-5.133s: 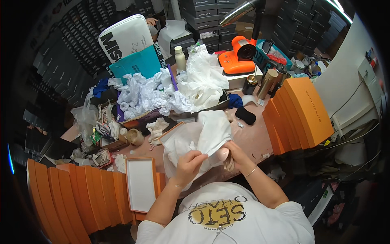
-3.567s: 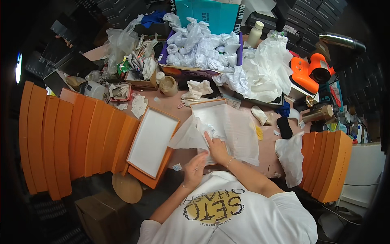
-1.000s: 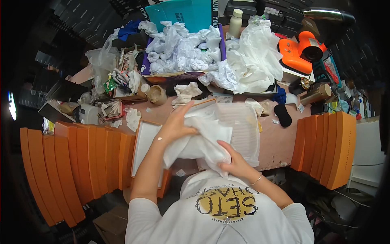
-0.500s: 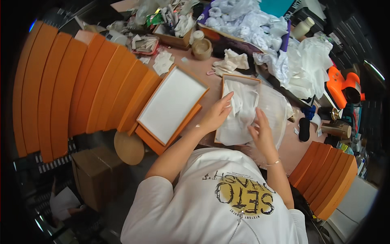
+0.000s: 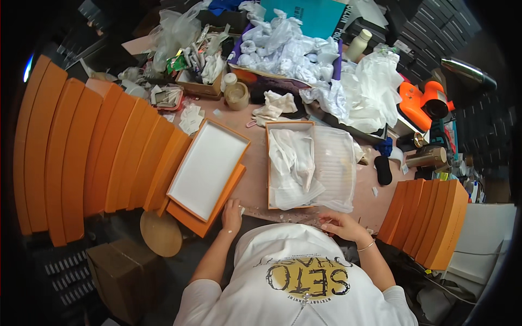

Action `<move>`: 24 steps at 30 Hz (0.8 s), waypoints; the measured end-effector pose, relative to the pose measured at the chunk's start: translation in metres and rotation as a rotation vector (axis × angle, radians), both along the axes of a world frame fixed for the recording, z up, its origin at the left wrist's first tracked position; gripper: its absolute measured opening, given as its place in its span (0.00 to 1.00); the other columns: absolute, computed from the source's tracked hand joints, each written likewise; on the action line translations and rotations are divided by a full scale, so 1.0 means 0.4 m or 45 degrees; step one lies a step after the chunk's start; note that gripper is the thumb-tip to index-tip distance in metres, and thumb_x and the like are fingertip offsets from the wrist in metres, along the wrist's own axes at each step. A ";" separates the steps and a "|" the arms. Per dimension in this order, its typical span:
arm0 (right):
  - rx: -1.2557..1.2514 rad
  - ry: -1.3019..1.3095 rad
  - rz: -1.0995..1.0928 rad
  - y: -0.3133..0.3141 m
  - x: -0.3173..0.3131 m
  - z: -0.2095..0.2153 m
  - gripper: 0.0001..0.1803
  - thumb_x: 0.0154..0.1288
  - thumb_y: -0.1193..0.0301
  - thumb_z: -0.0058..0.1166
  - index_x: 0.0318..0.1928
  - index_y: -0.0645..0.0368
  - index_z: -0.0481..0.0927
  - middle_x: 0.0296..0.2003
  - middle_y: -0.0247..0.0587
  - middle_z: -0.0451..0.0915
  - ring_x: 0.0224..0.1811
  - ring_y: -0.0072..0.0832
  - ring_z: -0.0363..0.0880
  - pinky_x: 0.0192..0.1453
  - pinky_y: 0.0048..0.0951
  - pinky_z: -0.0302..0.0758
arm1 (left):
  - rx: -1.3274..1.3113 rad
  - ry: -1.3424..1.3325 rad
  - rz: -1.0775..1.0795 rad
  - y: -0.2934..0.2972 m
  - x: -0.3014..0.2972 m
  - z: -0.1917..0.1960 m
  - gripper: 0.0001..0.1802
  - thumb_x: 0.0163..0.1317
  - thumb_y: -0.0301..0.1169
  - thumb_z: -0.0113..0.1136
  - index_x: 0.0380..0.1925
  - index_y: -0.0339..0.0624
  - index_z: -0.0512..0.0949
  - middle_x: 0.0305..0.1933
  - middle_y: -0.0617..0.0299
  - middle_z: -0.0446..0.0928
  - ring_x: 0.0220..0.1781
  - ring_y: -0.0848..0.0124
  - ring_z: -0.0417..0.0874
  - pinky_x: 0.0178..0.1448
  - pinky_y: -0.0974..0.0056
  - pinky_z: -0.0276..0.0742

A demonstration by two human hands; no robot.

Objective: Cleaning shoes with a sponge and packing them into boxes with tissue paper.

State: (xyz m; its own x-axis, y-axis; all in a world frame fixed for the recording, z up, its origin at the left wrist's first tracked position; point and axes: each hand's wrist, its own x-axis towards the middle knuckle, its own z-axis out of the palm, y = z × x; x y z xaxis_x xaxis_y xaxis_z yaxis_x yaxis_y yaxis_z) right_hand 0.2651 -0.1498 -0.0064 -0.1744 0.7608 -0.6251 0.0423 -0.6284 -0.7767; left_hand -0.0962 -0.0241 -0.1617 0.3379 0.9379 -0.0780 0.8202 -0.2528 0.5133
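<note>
An open orange-edged box (image 5: 267, 163) stands in front of me, holding crumpled white tissue paper (image 5: 291, 157). Beside it on the right lies a flat, translucent white wrapping sheet (image 5: 336, 168), reaching under or against the box. My left hand (image 5: 232, 215) is at the table's front edge, close to the orange lid with a white inside (image 5: 209, 168); its fingers are too bunched and small to read. My right hand (image 5: 343, 225) hovers at the front edge below the wrapping sheet, fingers loosely apart and holding nothing visible.
Orange boxes (image 5: 109, 146) stand in a long row on the left, with more (image 5: 424, 220) at the right. Behind are a purple-edged bin of crumpled white paper (image 5: 291, 49), a jar (image 5: 236, 96), a cloth (image 5: 274, 106) and an orange tape dispenser (image 5: 424, 100). A round stool (image 5: 161, 233) is lower left.
Both hands have left the tissue paper and drawn back to the table's front edge. The paper now lies inside the box, untouched. My view has shifted, so everything sits lower and further left.
</note>
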 end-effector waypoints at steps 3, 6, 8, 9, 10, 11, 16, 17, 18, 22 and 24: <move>-0.068 -0.083 0.023 -0.056 0.019 -0.050 0.16 0.68 0.69 0.53 0.53 0.65 0.75 0.38 0.38 0.79 0.34 0.20 0.77 0.35 0.23 0.78 | -0.196 -0.349 -0.009 0.031 0.045 0.065 0.09 0.56 0.21 0.59 0.39 0.36 0.79 0.35 0.53 0.75 0.35 0.60 0.79 0.41 0.61 0.76; -0.104 -0.259 0.005 -0.106 0.046 -0.108 0.16 0.68 0.66 0.52 0.49 0.66 0.77 0.33 0.41 0.80 0.30 0.23 0.79 0.33 0.25 0.79 | -0.221 -0.721 0.070 0.058 0.214 0.275 0.05 0.60 0.23 0.59 0.36 0.35 0.79 0.36 0.57 0.76 0.35 0.70 0.79 0.40 0.70 0.75; -0.073 -0.403 -0.109 -0.119 0.053 -0.131 0.16 0.67 0.66 0.53 0.49 0.65 0.77 0.34 0.42 0.81 0.32 0.27 0.80 0.34 0.28 0.79 | -0.079 -1.016 -0.026 0.114 0.332 0.256 0.07 0.61 0.23 0.58 0.38 0.33 0.78 0.39 0.55 0.75 0.37 0.69 0.79 0.43 0.70 0.75; -0.041 -0.442 -0.222 -0.121 0.062 -0.138 0.16 0.66 0.66 0.53 0.49 0.64 0.77 0.35 0.43 0.81 0.32 0.29 0.81 0.36 0.31 0.79 | -0.280 -0.762 -0.114 0.149 0.386 0.299 0.13 0.62 0.27 0.58 0.45 0.31 0.76 0.50 0.50 0.74 0.50 0.63 0.77 0.54 0.65 0.72; 0.061 -0.502 -0.269 -0.128 0.073 -0.142 0.16 0.66 0.66 0.53 0.49 0.64 0.77 0.36 0.45 0.82 0.34 0.32 0.81 0.38 0.33 0.79 | -0.173 -0.669 -0.183 0.174 0.423 0.257 0.16 0.62 0.29 0.58 0.48 0.30 0.75 0.53 0.47 0.72 0.53 0.59 0.75 0.57 0.63 0.70; 0.173 -0.553 -0.302 -0.125 0.081 -0.152 0.17 0.65 0.66 0.53 0.50 0.64 0.77 0.37 0.46 0.82 0.35 0.35 0.81 0.40 0.35 0.79 | -0.052 -0.570 -0.237 0.201 0.455 0.175 0.19 0.62 0.31 0.58 0.50 0.30 0.74 0.55 0.44 0.71 0.57 0.56 0.73 0.60 0.61 0.68; 0.204 -0.862 -0.591 -0.077 0.086 -0.171 0.28 0.62 0.69 0.54 0.62 0.65 0.66 0.57 0.61 0.70 0.57 0.50 0.71 0.60 0.40 0.70 | -1.045 -0.786 0.248 0.245 0.561 0.184 0.42 0.63 0.41 0.58 0.70 0.35 0.50 0.72 0.40 0.50 0.73 0.53 0.56 0.72 0.57 0.54; 0.375 -0.894 -0.614 -0.048 0.073 -0.180 0.30 0.62 0.68 0.54 0.63 0.64 0.64 0.59 0.62 0.67 0.60 0.51 0.68 0.62 0.41 0.67 | -1.083 -0.845 0.348 0.244 0.578 0.181 0.43 0.63 0.41 0.59 0.70 0.35 0.48 0.73 0.41 0.50 0.73 0.54 0.56 0.73 0.57 0.54; 0.540 -0.931 -0.637 -0.012 0.058 -0.185 0.32 0.62 0.67 0.54 0.65 0.62 0.62 0.61 0.63 0.64 0.63 0.52 0.64 0.65 0.42 0.64 | -1.125 -0.906 0.450 0.242 0.602 0.172 0.44 0.63 0.42 0.59 0.70 0.35 0.47 0.73 0.42 0.49 0.73 0.54 0.55 0.73 0.56 0.53; 0.908 -1.234 -0.259 0.139 -0.026 -0.090 0.37 0.65 0.56 0.52 0.69 0.56 0.56 0.65 0.62 0.59 0.68 0.55 0.57 0.72 0.46 0.54 | -1.132 -0.967 0.508 0.183 0.680 0.241 0.44 0.64 0.43 0.58 0.71 0.38 0.46 0.71 0.43 0.54 0.70 0.55 0.61 0.68 0.54 0.62; 1.002 -1.030 -0.071 0.167 -0.060 -0.106 0.36 0.66 0.55 0.51 0.69 0.56 0.56 0.65 0.60 0.59 0.68 0.52 0.57 0.72 0.45 0.53 | -1.255 -1.002 0.402 0.163 0.658 0.230 0.40 0.65 0.41 0.57 0.69 0.37 0.50 0.68 0.44 0.58 0.68 0.55 0.63 0.67 0.55 0.64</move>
State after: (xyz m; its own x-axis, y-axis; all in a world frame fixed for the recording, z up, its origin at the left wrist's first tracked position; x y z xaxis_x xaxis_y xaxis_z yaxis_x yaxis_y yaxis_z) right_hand 0.2413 -0.0831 -0.0489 0.1108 0.9868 0.1179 0.6995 0.0069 -0.7146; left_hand 0.1671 0.0409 -0.0698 0.3848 0.6465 -0.6587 0.1700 0.6518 0.7391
